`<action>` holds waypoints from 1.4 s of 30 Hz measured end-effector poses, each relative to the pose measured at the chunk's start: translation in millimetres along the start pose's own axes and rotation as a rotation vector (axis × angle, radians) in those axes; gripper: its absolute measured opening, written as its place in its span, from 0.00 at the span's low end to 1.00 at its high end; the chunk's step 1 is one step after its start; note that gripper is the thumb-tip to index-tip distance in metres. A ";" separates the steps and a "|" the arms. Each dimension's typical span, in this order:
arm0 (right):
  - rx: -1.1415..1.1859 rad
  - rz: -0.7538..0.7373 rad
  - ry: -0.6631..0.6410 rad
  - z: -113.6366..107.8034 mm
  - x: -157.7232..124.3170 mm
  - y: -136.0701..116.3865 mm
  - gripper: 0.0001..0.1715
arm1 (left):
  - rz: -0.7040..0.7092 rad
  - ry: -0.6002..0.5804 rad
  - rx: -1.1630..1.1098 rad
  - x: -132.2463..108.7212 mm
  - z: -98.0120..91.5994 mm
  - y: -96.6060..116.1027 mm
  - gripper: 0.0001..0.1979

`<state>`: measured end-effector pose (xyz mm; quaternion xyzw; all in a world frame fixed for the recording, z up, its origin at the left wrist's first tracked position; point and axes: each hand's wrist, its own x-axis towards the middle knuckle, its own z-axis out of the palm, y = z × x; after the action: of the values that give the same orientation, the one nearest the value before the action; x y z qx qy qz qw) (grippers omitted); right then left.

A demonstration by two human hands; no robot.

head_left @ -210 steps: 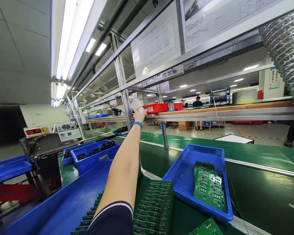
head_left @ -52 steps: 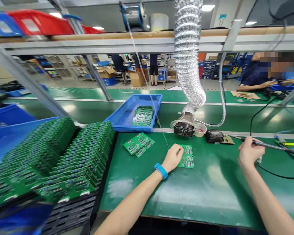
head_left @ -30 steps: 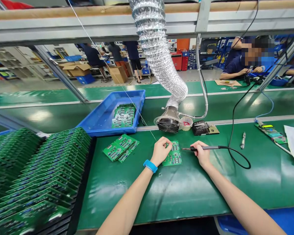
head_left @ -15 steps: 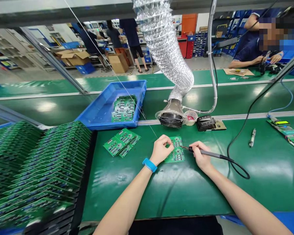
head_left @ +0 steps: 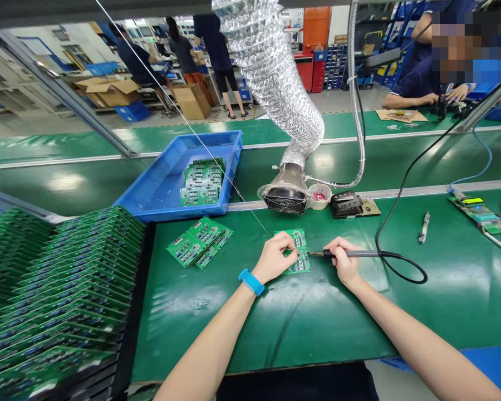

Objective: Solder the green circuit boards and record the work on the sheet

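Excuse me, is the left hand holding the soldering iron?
No, the left hand touches a circuit board; the right hand holds the soldering iron.

- A green bench [head_left: 317,328] is running beneath the fingers [head_left: 284,243]
- A second green bench [head_left: 83,150] is stretching beyond them
- Cardboard boxes [head_left: 187,102] are sitting on the pale floor [head_left: 350,100] farther back
- Red cabinets [head_left: 311,72] are standing up and right
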<state>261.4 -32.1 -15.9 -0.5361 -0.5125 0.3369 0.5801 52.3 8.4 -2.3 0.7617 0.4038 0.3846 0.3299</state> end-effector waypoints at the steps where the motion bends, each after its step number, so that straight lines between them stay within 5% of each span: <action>1: -0.004 -0.004 -0.010 0.2 0.4 1.5 0.13 | 0.002 -0.001 0.003 0.0 0.0 -0.1 0.07; 42: -0.007 -0.046 -0.051 1.8 1.3 5.1 0.13 | 0.139 -0.098 0.136 -5.0 8.2 -6.3 0.06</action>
<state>260.8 -29.4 -20.7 -0.5175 -0.5402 0.3354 0.5726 55.2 5.4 -13.1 0.8264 0.3585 0.3405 0.2693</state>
